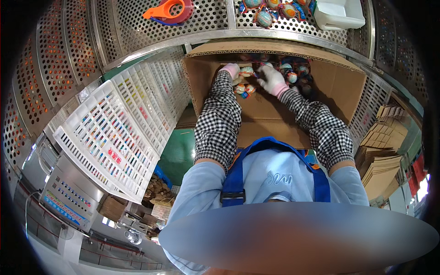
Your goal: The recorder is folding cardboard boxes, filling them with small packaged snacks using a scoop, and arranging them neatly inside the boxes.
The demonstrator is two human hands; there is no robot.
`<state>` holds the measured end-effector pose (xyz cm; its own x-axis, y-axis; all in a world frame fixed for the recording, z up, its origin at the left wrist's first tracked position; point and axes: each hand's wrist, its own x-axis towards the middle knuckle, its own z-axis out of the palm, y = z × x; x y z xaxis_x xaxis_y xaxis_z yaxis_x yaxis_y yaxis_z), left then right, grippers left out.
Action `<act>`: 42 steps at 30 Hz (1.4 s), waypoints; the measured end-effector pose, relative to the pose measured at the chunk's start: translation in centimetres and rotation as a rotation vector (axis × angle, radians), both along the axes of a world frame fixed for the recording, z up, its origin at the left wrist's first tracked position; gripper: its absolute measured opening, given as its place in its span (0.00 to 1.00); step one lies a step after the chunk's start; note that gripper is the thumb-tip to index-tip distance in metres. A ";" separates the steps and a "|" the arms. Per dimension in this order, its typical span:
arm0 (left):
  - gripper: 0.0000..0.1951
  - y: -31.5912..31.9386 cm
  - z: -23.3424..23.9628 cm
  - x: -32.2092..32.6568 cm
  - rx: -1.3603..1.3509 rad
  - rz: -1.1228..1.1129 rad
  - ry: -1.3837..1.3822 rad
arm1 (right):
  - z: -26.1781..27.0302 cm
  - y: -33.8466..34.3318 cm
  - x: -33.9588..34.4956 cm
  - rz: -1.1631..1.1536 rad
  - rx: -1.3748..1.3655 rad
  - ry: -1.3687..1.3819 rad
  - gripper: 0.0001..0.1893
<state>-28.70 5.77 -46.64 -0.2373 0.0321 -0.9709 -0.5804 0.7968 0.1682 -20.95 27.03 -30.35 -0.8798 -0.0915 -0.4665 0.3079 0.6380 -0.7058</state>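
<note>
Both my hands are inside a large open cardboard box, in white gloves with pink cuffs. My left hand is by the box's left inner side, beside a small round wrapped packet; its fingers are mostly hidden. Just below lie more round packets in white, orange and blue film. My right hand is near the middle of the box, thumb and forefinger apart, with nothing visible between them. Several dark-printed round packets are piled at its far right, partly in shadow.
Beyond the box is a perforated metal table holding an orange scoop, more wrapped packets and a white plastic tub. White plastic crates stand at left. Folded cardboard is stacked at right.
</note>
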 end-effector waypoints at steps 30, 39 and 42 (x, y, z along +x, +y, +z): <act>0.34 6.2 14.1 4.5 -0.258 -0.941 0.203 | -4.7 -2.8 -2.8 0.412 0.355 0.127 0.09; 0.23 5.1 15.4 -0.4 -0.217 -0.795 -0.008 | -1.9 -2.4 -4.8 0.276 0.254 -0.186 0.17; 0.19 6.5 18.5 -4.4 -0.212 -0.666 0.084 | -1.9 -2.4 -2.0 0.444 0.176 -0.248 0.15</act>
